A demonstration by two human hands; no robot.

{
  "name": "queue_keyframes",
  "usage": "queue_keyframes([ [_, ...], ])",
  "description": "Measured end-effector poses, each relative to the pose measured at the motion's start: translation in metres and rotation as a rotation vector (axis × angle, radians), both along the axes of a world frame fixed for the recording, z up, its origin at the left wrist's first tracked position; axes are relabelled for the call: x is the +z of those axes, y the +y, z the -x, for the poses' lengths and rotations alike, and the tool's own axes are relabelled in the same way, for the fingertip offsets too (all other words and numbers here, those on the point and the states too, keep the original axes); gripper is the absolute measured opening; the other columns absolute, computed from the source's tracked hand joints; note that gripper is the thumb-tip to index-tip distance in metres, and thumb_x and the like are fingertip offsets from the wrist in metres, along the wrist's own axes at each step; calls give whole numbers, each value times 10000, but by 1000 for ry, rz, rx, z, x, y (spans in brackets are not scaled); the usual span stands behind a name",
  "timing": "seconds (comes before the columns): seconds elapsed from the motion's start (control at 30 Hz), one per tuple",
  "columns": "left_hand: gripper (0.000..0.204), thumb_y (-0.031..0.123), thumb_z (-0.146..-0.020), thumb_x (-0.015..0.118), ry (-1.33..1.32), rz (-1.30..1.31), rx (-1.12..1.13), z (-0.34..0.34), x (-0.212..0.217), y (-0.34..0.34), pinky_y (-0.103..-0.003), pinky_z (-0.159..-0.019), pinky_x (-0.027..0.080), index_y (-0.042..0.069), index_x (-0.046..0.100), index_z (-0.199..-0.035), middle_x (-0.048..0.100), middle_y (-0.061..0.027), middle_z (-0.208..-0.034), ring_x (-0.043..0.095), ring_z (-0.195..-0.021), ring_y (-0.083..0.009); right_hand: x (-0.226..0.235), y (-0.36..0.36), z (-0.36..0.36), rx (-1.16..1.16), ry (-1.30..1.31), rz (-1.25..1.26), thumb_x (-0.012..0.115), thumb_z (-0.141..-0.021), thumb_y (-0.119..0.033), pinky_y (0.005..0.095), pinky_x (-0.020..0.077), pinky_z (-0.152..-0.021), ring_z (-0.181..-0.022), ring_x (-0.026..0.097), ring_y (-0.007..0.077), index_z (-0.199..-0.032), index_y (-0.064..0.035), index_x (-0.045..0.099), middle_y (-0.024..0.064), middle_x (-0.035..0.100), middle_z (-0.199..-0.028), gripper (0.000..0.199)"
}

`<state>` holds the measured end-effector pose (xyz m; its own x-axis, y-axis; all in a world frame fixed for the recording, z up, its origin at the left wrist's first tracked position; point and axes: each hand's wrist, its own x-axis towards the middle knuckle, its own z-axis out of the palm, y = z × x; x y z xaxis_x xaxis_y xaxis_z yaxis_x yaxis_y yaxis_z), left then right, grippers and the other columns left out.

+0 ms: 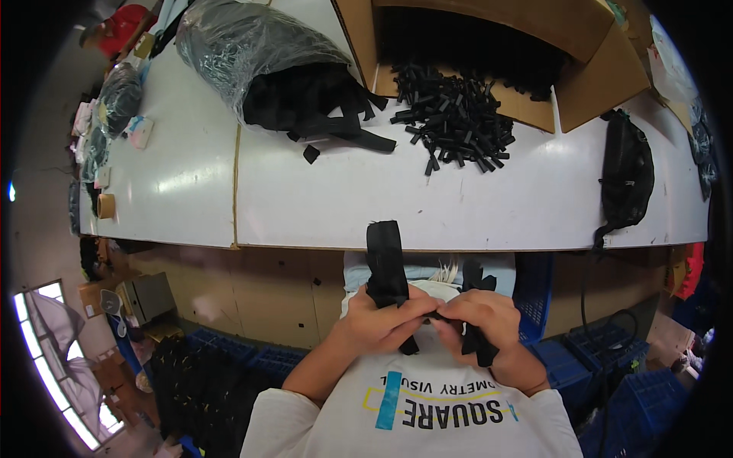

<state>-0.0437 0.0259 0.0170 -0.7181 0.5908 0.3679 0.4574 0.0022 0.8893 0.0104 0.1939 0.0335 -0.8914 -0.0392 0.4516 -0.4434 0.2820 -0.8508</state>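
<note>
Close to my chest, just off the table's front edge, my left hand and my right hand are closed, with their fingertips meeting. A wide black fabric strip stands up out of my left hand, and its lower end hangs below the fingers. Folds of a black fabric strip hang from my right hand, with another bit showing above it. Between the two pinches runs a small dark piece; whether it joins both strips is hidden by my fingers.
On the white table lies a heap of small black pieces, spilling from a cardboard box. Left of it, a clear plastic bag spills black strips. A black pouch lies right, a tape roll far left. Blue crates stand below.
</note>
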Motion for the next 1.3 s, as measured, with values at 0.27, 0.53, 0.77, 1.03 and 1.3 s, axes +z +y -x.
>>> queue_keyframes([
  [0.27, 276, -157, -604, 530, 8, 23, 3, 1, 0, -2, -252, -588, 515, -27, 652, -815, 652, -121, -715, 638, -607, -189, -2, 0, -1, 15, -87, 68, 686, -675, 60, 272, 445, -447, -502, 574, 212, -882, 16, 579, 106, 596, -658, 237],
  [0.53, 316, -55, -623, 676, -39, -6, 10, -2, -9, -2, -284, -608, 505, 53, 681, -920, 653, -96, -788, 635, -651, -217, -4, 2, -3, -6, -104, 63, 720, -678, 29, 246, 474, -484, -548, 604, 173, -840, -1, 592, 100, 628, -675, 209],
  [0.77, 274, -58, -617, 689, -55, 48, -27, 0, -9, -5, -289, -580, 506, 40, 668, -872, 650, -95, -760, 637, -630, -236, -4, 3, -3, 41, -163, 61, 725, -677, 22, 230, 453, -469, -521, 580, 153, -836, -12, 597, 91, 627, -674, 207],
  [1.03, 247, -152, -578, 582, 1, -21, 5, 2, -7, 1, -242, -537, 484, -9, 642, -770, 616, -105, -660, 597, -545, -185, -4, -3, -3, -2, -230, 170, 708, -677, 43, 206, 400, -421, -452, 542, 98, -836, -8, 605, 48, 579, -632, 196],
  [1.3, 202, -69, -653, 649, -82, 19, 14, 1, -12, -1, -258, -539, 481, 12, 644, -837, 633, -91, -711, 611, -573, -203, -1, -1, -2, 11, -349, 193, 702, -684, 45, 190, 380, -450, -495, 514, 87, -842, 13, 598, 72, 587, -663, 192],
])
